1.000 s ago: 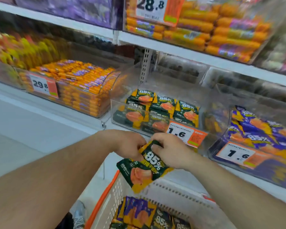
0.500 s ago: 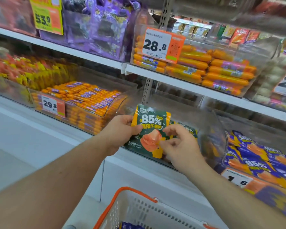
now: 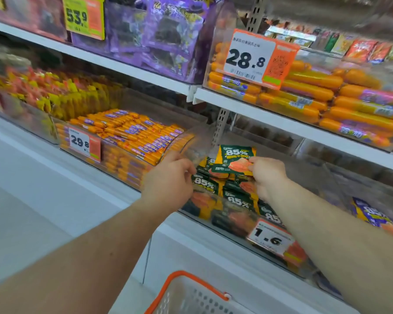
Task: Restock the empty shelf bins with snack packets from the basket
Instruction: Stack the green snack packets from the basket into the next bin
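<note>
The right hand [image 3: 267, 175] pinches a green packet [image 3: 236, 157] upright over the clear bin [image 3: 313, 177] (likely to stand it behind the rows); the left hand [image 3: 169, 180], loosely curled, holds nothing.

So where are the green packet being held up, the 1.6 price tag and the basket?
green packet [image 3: 235, 158]: head view, on its printed front.
1.6 price tag [image 3: 268, 239]: head view, on its white part with the digits.
basket [image 3: 197, 283]: head view, on its orange rim.

Both bare forearms reach forward and up, the right hand [image 3: 267, 175] pinching a green packet [image 3: 236, 158] by its edge, the left hand [image 3: 168, 182] beside it with fingers loosely curled, holding nothing visible.
</note>
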`<state>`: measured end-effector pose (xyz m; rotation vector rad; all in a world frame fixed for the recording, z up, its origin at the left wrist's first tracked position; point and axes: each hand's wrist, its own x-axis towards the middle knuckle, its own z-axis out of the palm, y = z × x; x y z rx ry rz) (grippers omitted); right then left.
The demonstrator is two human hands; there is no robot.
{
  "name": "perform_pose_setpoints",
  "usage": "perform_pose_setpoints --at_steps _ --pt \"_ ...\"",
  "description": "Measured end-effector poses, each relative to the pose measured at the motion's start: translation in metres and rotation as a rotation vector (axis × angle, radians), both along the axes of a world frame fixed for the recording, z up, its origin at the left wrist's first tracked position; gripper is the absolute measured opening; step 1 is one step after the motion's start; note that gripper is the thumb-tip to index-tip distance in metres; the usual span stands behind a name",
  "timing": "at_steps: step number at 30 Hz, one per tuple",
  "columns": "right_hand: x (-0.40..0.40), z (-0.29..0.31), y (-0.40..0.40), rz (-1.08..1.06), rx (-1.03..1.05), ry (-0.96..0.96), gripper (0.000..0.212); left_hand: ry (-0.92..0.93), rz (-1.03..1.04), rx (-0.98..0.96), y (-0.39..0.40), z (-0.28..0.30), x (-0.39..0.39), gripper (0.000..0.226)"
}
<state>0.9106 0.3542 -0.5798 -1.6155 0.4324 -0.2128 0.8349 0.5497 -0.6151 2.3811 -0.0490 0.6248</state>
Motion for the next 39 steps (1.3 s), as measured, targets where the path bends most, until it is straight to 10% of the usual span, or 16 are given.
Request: perform_pose_setpoints --at_steps 10,17,30,35,39 --pt "0.044 -0.016 0.021 0.291 -0.432 0.164 0.01 -0.097 0.002 0.041 -0.004 -0.008 0.007 0.025" --pt "0.048 -0.027 0.021 0.421 -1.012 0.224 0.059 -0.157 -0.007 0.045 -0.004 -0.014 0.012 0.03" --pt "0.032 -0.017 0.017 0.569 -1.167 0.234 0.054 -0.131 -0.065 0.023 -0.005 0.003 -0.014 0.022" --pt "-0.002 -0.001 0.02 0.4 -1.121 -0.045 0.028 0.131 -0.303 0.225 -0.012 0.003 -0.029 0.01" --pt "-0.064 -0.015 0.025 0.237 -1.307 -0.833 0.01 0.704 -0.594 0.453 -0.017 -0.015 -0.037 0.007"
